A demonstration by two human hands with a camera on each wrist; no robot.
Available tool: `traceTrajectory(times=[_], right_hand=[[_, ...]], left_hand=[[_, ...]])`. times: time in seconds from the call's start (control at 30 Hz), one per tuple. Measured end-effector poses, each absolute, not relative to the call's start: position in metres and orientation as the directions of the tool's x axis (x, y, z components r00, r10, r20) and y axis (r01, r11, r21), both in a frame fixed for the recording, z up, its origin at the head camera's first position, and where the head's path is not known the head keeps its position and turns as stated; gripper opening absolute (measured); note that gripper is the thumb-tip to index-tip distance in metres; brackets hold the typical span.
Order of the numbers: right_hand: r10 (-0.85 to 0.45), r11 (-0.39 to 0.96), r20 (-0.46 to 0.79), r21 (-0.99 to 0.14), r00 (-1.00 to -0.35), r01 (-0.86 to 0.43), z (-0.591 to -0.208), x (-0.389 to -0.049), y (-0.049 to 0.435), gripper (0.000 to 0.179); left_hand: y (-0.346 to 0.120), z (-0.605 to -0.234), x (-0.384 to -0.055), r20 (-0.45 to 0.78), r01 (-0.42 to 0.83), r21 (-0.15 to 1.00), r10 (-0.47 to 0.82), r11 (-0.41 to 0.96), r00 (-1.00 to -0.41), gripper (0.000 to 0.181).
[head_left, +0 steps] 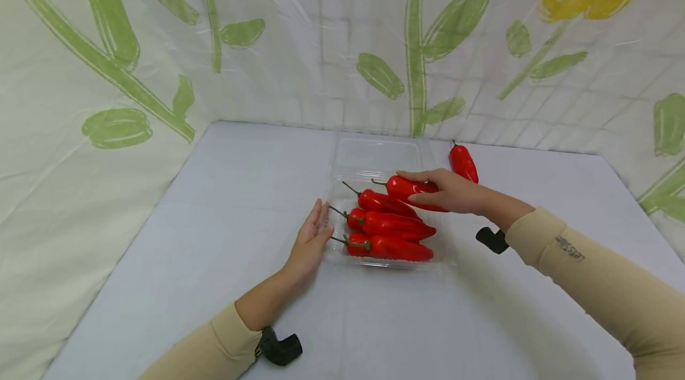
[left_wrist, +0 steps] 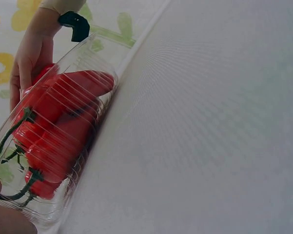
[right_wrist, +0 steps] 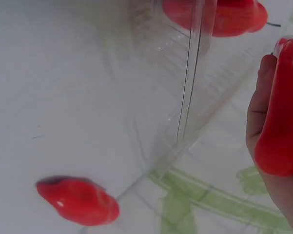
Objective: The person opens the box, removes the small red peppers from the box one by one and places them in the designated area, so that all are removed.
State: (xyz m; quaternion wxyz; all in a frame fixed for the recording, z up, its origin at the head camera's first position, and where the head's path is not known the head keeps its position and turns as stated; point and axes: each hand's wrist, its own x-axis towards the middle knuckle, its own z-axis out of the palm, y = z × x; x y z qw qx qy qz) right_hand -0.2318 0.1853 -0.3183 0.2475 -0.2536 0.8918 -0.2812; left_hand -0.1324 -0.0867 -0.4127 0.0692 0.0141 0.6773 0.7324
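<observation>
Well, red pepper in right grip

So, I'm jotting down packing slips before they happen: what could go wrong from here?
The held pepper, in the right hand beside other peppers, might nudge or roll against them on release.

The stems near the container's side, by the left hand, could bend or snap if squeezed.

The loose pepper lies on the table just behind the right forearm, so a backward sweep may knock it.
</observation>
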Motion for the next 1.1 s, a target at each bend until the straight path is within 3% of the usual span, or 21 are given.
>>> traceTrajectory(times=[1.1], right_hand=[[-0.276,0.694,-0.268,-0.720,-0.923,0.001,-0.328,-0.256,0.284,0.068]], left_hand=[[-0.085,-0.412,-0.132,-0.089,-0.098,0.992,0.112,-0.075,-0.990,0.064]])
